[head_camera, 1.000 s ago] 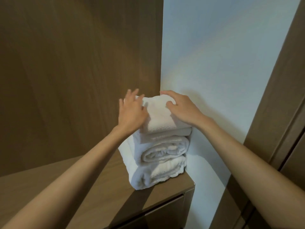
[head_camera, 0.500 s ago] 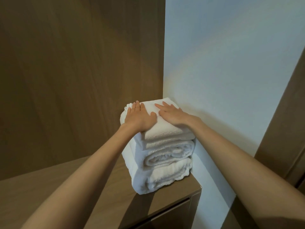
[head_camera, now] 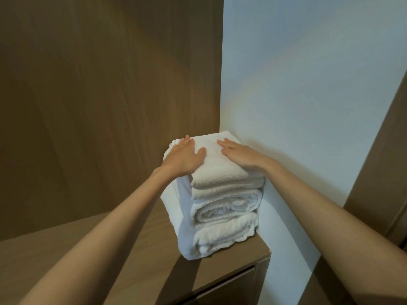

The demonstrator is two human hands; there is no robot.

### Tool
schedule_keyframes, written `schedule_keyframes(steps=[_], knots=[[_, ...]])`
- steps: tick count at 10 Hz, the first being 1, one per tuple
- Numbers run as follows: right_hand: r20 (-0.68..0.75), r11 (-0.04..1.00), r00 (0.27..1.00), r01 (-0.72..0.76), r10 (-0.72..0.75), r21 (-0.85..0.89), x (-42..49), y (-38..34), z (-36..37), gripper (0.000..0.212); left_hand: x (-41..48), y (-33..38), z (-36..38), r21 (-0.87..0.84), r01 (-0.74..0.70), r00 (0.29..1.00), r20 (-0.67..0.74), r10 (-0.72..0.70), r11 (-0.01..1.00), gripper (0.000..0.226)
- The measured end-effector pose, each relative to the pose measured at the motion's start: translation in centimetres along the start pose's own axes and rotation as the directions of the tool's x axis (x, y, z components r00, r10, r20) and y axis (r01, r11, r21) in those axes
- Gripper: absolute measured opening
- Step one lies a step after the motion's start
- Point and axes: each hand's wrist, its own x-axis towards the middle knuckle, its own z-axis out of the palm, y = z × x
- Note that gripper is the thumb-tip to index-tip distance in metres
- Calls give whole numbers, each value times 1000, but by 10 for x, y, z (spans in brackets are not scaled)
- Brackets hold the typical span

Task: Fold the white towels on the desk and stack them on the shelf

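Note:
Three folded white towels form a stack (head_camera: 222,212) on the brown wooden shelf (head_camera: 114,245), pushed into the corner against the white wall. The top towel (head_camera: 220,170) lies flat on the pile. My left hand (head_camera: 184,157) rests palm down on its left half, fingers stretched toward the back. On the right half lies my right hand (head_camera: 239,156), also flat, fingers together. Neither hand grips the cloth. The folded edges of the lower towels face me.
A brown wooden panel (head_camera: 99,95) rises behind and left of the shelf. The white wall (head_camera: 308,95) closes off the right side. A drawer front (head_camera: 229,289) sits under the shelf's front edge. A brown door frame (head_camera: 383,172) stands at the far right.
Both hands went from gripping the top towel's sides to lying flat on top of it. The view has also shifted, so the stack sits lower in the frame.

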Motion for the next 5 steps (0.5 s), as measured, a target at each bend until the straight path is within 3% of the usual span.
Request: schedule_keyframes(steps=[1, 2, 4, 5], knots=[[-28, 999, 999, -19, 20, 35, 4, 5, 4, 47, -1, -4, 1, 31, -52, 987, -151, 56, 998, 36], [-69, 996, 997, -25, 32, 91, 4, 3, 0, 46, -3, -8, -1, 6, -108, 928, -357, 103, 994, 25], [-258, 999, 966, -29, 18, -41, 2, -26, -17, 40, 3, -5, -27, -73, -143, 921, -375, 106, 987, 33], [-314, 998, 948, -38, 51, 47, -2, -43, -36, 37, 4, 1, -55, -126, -134, 921, -383, 76, 983, 34]])
